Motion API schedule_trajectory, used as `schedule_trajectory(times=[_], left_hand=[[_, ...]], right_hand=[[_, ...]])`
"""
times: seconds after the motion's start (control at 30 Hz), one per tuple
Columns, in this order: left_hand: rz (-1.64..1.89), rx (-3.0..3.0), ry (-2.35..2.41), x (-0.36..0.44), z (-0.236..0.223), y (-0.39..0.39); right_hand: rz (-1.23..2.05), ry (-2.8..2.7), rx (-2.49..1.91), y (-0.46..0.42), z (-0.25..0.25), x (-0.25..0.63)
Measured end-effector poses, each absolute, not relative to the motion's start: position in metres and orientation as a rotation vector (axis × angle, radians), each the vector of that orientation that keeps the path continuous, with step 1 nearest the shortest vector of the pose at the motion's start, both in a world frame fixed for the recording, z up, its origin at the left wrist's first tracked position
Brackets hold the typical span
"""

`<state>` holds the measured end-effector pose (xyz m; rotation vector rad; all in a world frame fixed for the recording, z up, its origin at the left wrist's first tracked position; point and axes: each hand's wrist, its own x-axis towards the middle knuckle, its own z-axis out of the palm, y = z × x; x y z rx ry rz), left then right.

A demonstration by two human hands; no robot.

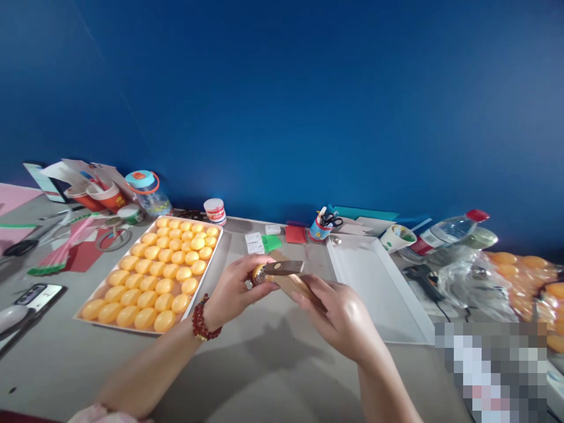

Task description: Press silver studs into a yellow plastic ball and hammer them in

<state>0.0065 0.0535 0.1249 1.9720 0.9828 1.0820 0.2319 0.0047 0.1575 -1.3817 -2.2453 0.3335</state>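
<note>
Near the middle of the head view, my left hand (pixel 235 288) is closed on a small round orange piece (pixel 259 274) with a dark, silvery face, held between thumb and fingers. My right hand (pixel 337 308) is closed round a flat wood-coloured piece (pixel 294 286), which slants up toward the left hand. A dark flat strip (pixel 284 268) with a pale oval mark and a bright end lies across the gap between both hands; I cannot tell what it is fixed to. Both hands are above the grey table (pixel 247 376). A beaded bracelet (pixel 203 317) circles the left wrist.
At left stands a tray of orange balls (pixel 152 276). A shallow white tray (pixel 374 288) lies at right, beside a glue gun (pixel 425 282), a clear bottle (pixel 449 235) and bagged orange balls (pixel 520 270). A pen cup (pixel 320 228) and a white-lidded jar (pixel 215 211) stand along the blue wall.
</note>
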Motion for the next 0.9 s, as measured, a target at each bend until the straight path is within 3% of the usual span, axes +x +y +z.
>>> schedule_trajectory(times=[0.63, 0.9], left_hand=[[1.091, 1.786, 0.924, 0.007, 0.121, 0.055], [1.014, 1.292, 0.716, 0.011, 0.12, 0.057]], right_hand=[[0.365, -2.047, -1.435, 0.008, 0.154, 0.235], [0.993, -1.535, -1.418, 0.047, 0.114, 0.236]])
